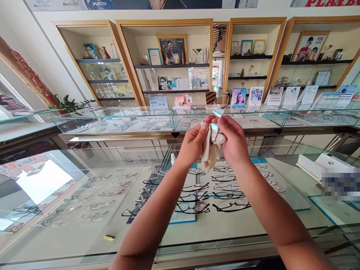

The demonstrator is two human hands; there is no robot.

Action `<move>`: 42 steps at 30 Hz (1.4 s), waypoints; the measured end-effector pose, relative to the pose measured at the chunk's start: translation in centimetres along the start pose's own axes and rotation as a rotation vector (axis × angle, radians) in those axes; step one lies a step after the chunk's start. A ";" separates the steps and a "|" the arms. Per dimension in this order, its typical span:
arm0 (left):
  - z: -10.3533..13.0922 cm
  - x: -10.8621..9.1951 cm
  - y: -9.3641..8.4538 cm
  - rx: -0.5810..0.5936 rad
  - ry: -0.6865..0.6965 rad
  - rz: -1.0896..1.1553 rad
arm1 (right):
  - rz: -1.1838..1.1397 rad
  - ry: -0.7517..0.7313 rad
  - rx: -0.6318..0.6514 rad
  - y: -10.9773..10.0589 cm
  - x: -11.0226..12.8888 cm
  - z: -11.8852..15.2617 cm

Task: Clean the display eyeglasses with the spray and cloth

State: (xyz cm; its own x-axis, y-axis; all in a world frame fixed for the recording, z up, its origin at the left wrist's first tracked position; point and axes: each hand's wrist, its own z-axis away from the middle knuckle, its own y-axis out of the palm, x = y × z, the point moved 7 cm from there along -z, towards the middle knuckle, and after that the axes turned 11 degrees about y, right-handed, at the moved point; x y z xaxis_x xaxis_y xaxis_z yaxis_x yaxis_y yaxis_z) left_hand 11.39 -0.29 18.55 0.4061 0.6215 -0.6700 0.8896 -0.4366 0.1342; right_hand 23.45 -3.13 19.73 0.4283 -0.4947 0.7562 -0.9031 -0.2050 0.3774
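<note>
A pair of eyeglasses (221, 106) is held up at arm's length above the glass counter, one lens pointing up and the other down by the cloth. My right hand (234, 138) is closed, thumb and fingers pinching the frame near its middle. My left hand (193, 144) is closed on a cream cleaning cloth (210, 157), its thumb against the cloth beside the lower lens. The cloth wraps behind that lens and hangs below both hands. Fingers behind the cloth are partly hidden.
Under my forearms, a glass display counter (146, 243) contains rows of eyeglass frames (192, 207). A small white bottle (173, 159) stands left of my hands. A yellow object (108, 237) lies at lower left, a white box (327, 165) at right. Beyond is another glass showcase (135, 119).
</note>
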 end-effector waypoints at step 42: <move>-2.4 6.1 -8.1 0.010 -0.042 -0.874 | 0.268 0.122 0.080 -2.3 3.3 -0.6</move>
State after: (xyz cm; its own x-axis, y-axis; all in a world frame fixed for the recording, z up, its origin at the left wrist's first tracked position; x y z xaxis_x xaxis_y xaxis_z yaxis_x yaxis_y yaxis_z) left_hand 7.20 8.59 15.13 -0.4283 0.7120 -0.5563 0.8770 0.1793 -0.4458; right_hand 26.92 -3.82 21.65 0.1709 -0.4359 0.8836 -0.9819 -0.1497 0.1161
